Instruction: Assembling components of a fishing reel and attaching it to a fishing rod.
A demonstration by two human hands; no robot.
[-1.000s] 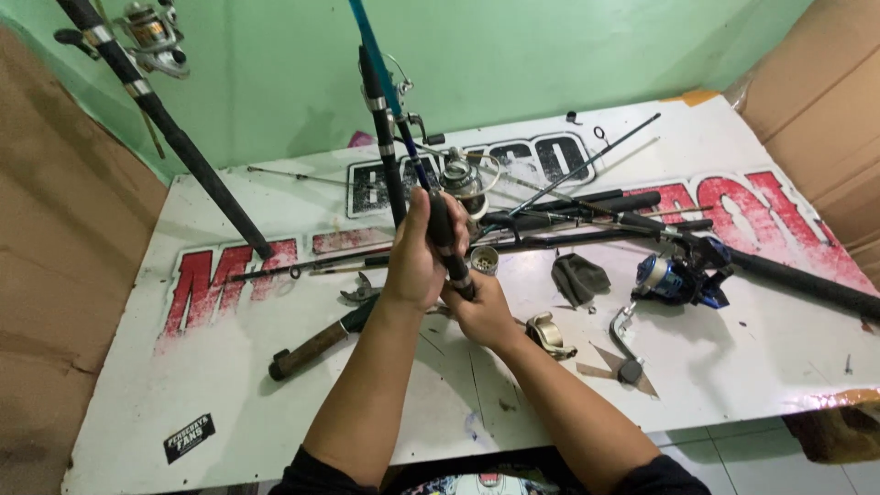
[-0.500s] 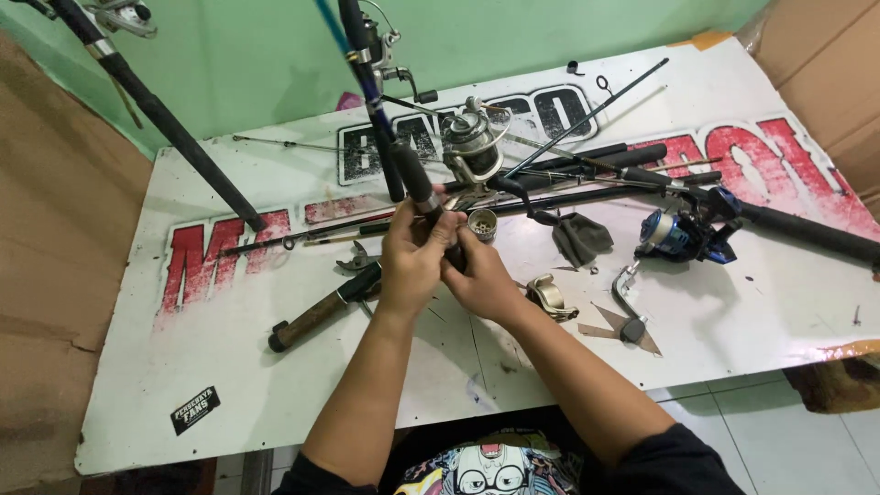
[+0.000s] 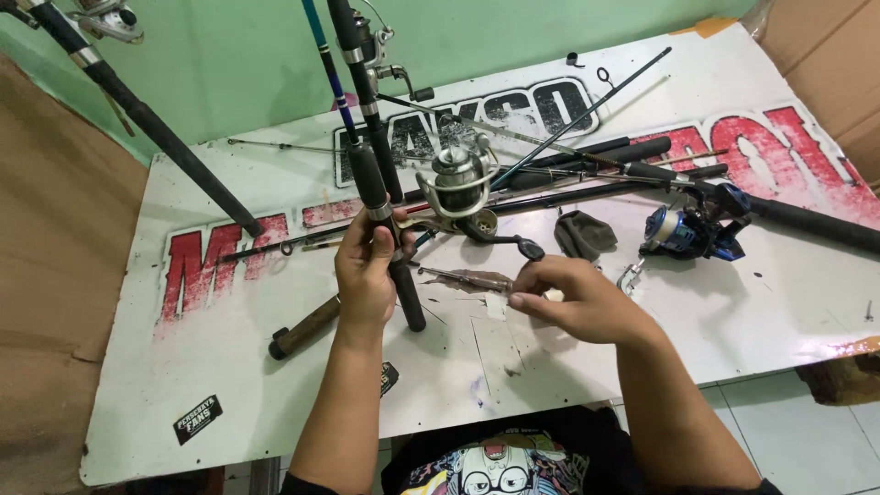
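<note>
1. My left hand (image 3: 367, 270) is wrapped around the dark rod handle (image 3: 390, 247), holding it up off the worktop (image 3: 229, 367).
2. The handle's long axis runs steeply up and away from me, butt end low near my wrist, tip leaning toward the green wall.
3. The silver reel (image 3: 458, 179) sits on the rod just right of my left hand.
4. My right hand (image 3: 568, 298) hovers lower right, fingertips pinched narrow; whether it holds anything I cannot tell.
</note>
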